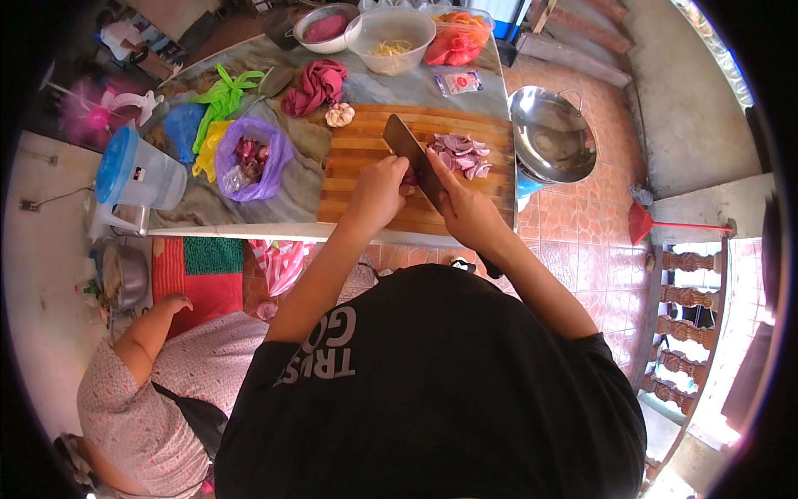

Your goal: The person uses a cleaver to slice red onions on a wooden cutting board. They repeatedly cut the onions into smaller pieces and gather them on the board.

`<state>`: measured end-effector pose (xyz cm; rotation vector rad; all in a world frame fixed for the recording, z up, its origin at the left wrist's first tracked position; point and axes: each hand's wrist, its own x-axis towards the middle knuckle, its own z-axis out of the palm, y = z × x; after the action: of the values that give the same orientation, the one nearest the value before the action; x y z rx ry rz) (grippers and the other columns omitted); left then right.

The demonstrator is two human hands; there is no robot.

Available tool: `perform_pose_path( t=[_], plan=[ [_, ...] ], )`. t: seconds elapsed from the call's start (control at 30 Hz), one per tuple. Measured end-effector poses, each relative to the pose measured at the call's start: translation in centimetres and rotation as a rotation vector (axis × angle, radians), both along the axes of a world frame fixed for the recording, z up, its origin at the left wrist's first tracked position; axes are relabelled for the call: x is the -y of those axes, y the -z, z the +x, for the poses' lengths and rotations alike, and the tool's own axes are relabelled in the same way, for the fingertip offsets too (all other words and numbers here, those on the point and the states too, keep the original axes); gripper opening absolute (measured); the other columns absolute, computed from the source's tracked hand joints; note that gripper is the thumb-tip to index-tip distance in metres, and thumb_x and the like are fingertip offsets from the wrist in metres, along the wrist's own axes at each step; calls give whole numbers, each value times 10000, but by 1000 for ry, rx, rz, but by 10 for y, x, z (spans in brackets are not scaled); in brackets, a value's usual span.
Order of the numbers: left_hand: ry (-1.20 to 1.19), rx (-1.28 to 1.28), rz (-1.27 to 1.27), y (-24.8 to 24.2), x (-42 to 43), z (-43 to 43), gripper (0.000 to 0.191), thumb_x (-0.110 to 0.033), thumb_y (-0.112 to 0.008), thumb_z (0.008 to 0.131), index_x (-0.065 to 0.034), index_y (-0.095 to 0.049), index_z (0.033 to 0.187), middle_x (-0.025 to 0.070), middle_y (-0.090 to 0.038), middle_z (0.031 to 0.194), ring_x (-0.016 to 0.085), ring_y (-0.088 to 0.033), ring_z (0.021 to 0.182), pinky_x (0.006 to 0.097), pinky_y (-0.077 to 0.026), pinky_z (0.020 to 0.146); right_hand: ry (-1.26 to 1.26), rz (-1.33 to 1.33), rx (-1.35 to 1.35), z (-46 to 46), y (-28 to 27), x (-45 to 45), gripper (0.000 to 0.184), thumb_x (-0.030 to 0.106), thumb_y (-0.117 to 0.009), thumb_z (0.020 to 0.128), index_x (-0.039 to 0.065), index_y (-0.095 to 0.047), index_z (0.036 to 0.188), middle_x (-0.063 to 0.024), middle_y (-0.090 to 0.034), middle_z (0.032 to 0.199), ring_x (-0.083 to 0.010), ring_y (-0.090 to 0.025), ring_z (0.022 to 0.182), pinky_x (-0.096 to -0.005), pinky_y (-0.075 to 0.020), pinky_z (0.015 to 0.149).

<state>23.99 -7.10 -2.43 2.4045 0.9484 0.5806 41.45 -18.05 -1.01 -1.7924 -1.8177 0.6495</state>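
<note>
My right hand [466, 209] grips a wide-bladed kitchen knife [411, 146], its index finger stretched along the blade. Against the other side of the blade, my left hand [381, 187] holds a piece of red onion [409, 177], mostly hidden by the fingers and the knife. Both hands are over a striped wooden cutting board [352, 146]. To the right of the blade lies a pile of sliced red onion [462, 155]. A garlic bulb [340, 115] rests at the board's far left corner.
Left of the board stands a purple plastic bag [282, 156] of red onions. Beyond are a maroon cloth [315, 87], a plastic bowl [399, 59] with yellowish strips, and a seasoning packet [459, 82]. A large metal wok [552, 134] stands off the table's right edge. Another person [181, 374] is at lower left.
</note>
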Motion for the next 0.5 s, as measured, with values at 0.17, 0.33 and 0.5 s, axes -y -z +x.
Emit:
perform_pose_path(
  t=[0.17, 0.33, 0.5],
  plan=[
    [-36, 39, -44, 0, 2, 0, 222, -44, -774, 790, -32, -661, 981, 143, -725, 938, 358, -699, 909, 450, -545, 783, 19, -20, -26, 0, -27, 6, 728, 115, -494, 987, 227, -179, 1633, -284, -673, 771, -471, -670, 705, -576, -509, 664],
    [-53, 15, -39, 1, 3, 1, 212, -47, -775, 790, -34, -662, 969, 141, -729, 935, 359, -698, 905, 452, -544, 784, 7, -6, 7, 0, -28, 9, 735, 117, -500, 986, 218, -170, 1635, -287, -672, 768, -469, -669, 700, -576, -509, 651],
    [-44, -6, -6, 1, 2, 1, 189, -51, -779, 789, -33, -668, 941, 147, -724, 944, 355, -694, 922, 457, -541, 782, 21, -9, 36, -5, -3, 2, 761, 112, -502, 980, 217, -136, 1639, -280, -675, 764, -464, -670, 687, -574, -506, 635]
  ],
)
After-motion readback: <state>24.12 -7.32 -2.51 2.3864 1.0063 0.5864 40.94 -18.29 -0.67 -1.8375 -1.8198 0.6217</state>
